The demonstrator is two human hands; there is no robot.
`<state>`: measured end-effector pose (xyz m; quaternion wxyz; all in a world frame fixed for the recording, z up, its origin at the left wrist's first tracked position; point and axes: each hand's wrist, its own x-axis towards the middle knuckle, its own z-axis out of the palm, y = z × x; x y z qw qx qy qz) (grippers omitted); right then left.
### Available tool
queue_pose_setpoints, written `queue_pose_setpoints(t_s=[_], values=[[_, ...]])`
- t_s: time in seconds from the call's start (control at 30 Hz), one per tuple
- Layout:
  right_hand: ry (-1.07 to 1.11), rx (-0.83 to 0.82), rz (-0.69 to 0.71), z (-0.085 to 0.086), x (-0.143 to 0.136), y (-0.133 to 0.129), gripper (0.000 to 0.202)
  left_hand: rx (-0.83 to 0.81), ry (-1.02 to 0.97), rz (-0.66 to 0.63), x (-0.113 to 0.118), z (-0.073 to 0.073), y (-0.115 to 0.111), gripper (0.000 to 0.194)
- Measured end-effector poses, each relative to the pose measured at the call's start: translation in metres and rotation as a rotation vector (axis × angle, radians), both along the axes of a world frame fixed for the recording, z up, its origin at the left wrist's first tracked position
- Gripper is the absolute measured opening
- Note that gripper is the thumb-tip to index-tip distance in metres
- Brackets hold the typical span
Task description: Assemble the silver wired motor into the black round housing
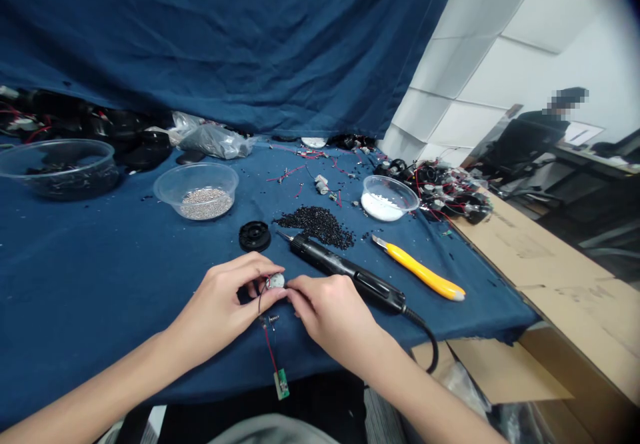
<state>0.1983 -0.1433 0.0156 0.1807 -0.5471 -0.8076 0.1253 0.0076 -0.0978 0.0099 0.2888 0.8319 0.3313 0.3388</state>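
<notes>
My left hand (227,294) is closed on a small round motor (275,281), pinched between thumb and fingers. From it, thin red and black wires run down to a green circuit board (281,385) that hangs near the table's front edge. My right hand (327,304) is pinched closed at the motor's right side; whatever small thing its fingertips hold is too tiny to make out. Just below the hands are a few small metal bits (273,319). Beyond them lie a round black plastic part (255,236) and a black electric screwdriver (350,271) with its cord.
A yellow-handled knife (425,271) lies to the right. Behind are a heap of black pellets (320,224), a tub of silvery bits (197,181), a tub with white contents (390,187) and a wider tub (60,164). Wired parts (445,191) pile up at right. A person sits far right.
</notes>
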Motion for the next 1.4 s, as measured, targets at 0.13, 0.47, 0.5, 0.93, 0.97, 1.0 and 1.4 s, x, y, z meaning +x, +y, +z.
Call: queue_pose_setpoints(t_s=[0.13, 0.47, 0.5, 0.93, 0.97, 1.0, 1.4], values=[[-0.054, 0.063, 0.001, -0.002, 0.000, -0.002, 0.017, 0.002, -0.025, -0.022, -0.002, -0.003, 0.000, 0.014], [-0.217, 0.151, -0.075, 0.007, 0.009, 0.005, 0.020, 0.062, -0.049, -0.009, -0.001, -0.008, -0.001, 0.011], [-0.224, 0.157, -0.132, 0.014, 0.014, 0.013, 0.022, 0.058, -0.051, -0.002, -0.001, -0.008, 0.000, 0.012], [-0.110, 0.662, 0.144, 0.038, 0.026, -0.001, 0.048, -0.013, -0.037, 0.052, -0.006, -0.008, 0.003, 0.016], [-0.140, 0.704, 0.201, 0.036, 0.022, -0.008, 0.048, -0.005, -0.027, 0.051, -0.006, -0.008, 0.003, 0.015], [-0.154, 0.722, 0.230, 0.034, 0.020, -0.014, 0.048, -0.001, -0.013, 0.051, -0.006, -0.008, 0.003, 0.015], [-0.119, 0.669, 0.221, 0.032, 0.029, -0.022, 0.053, -0.005, -0.123, -0.008, -0.019, 0.015, -0.017, 0.052]])
